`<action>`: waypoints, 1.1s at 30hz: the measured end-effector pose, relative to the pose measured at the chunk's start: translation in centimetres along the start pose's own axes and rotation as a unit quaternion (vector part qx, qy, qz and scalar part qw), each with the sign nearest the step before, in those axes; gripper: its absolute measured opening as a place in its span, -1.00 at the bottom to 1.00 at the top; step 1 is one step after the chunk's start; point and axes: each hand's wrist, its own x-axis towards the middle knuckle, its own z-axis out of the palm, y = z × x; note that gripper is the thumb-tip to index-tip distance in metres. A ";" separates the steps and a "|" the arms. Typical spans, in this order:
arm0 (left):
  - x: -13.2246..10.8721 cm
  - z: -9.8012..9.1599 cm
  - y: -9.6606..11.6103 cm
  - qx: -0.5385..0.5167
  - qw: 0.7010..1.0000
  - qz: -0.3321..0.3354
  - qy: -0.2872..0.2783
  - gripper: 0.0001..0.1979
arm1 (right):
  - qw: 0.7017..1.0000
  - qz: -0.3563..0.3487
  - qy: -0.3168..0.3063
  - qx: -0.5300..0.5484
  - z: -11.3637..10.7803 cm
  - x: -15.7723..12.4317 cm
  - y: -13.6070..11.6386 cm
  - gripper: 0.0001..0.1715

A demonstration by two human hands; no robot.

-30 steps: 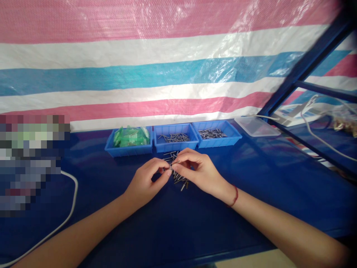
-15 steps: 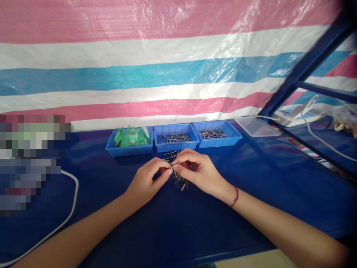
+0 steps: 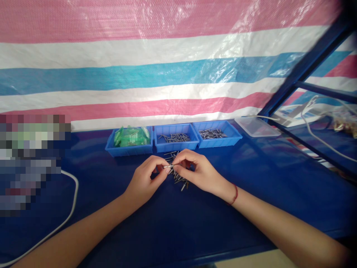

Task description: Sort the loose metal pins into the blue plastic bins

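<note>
The left hand (image 3: 146,176) and right hand (image 3: 200,169) both pinch one slim metal pin (image 3: 169,166) sideways between their fingertips, right above a loose pile of thin metal pieces (image 3: 180,178) on the smooth, glossy blue desk (image 3: 178,227). Beyond the grip stands a row of three ribbed plastic bins (image 3: 176,148); the leftmost holds crinkly green bags (image 3: 131,137). Behind hangs a woven, shiny striped sheet (image 3: 178,76). The pinched pin looks straight and silvery, partly hidden by fingers.
</note>
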 end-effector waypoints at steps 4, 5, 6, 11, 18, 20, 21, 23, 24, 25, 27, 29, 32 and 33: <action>0.0 -0.1 0.0 0.004 1.000 0.005 -0.003 -0.96 | 0.998 -0.039 -0.034 -0.041 -0.3 0.2 -0.1 -0.91; 0.0 -0.1 0.0 0.007 1.000 0.008 -0.002 -0.93 | 0.997 -0.049 -0.030 -0.054 -0.5 0.3 0.0 -0.89; -0.1 -0.1 0.0 0.010 1.000 0.012 0.002 -0.87 | 0.995 -0.060 -0.019 -0.072 -0.9 0.4 0.0 -0.88; -0.7 -0.1 -0.2 0.024 0.999 0.042 -0.005 -0.60 | 0.954 -0.097 0.134 -0.252 -4.8 1.5 1.3 -0.83; 1.0 -3.4 1.1 0.153 0.976 0.146 -0.051 -0.83 | 0.841 0.038 0.197 -0.502 -9.5 2.1 4.7 -0.71; 1.8 -5.2 1.2 0.221 0.970 0.089 -0.046 -0.71 | 0.840 0.034 0.182 -0.510 -9.3 2.1 4.8 -0.69; 2.1 -6.2 1.0 0.245 0.966 0.055 -0.069 -0.69 | 0.846 0.023 0.172 -0.504 -9.0 2.0 4.5 -0.70; 2.4 -7.8 0.3 0.252 0.955 -0.014 -0.154 -0.72 | 0.862 -0.004 0.153 -0.484 -8.2 2.0 3.8 -0.72; 2.3 -8.4 -0.1 0.237 0.947 -0.059 -0.208 -0.73 | 0.869 -0.017 0.144 -0.474 -7.8 1.9 3.4 -0.73; 2.2 -8.9 -0.6 0.213 0.934 -0.102 -0.270 -0.71 | 0.874 -0.027 0.135 -0.465 -7.4 1.9 3.0 -0.73; 1.9 -9.6 -1.6 0.171 0.905 -0.143 -0.362 -0.69 | 0.885 -0.043 0.114 -0.449 -6.8 1.8 2.3 -0.73; 1.7 -10.0 -2.2 0.161 0.892 -0.147 -0.397 -0.71 | 0.899 -0.057 0.084 -0.427 -6.3 1.7 1.9 -0.74; 1.6 -10.0 -2.5 0.153 0.892 -0.132 -0.403 -0.85 | 0.920 -0.080 0.036 -0.383 -5.7 1.6 1.6 -0.75; 1.7 -9.9 -2.5 0.146 0.896 -0.127 -0.400 -0.86 | 0.925 -0.087 0.023 -0.369 -5.4 1.6 1.5 -0.76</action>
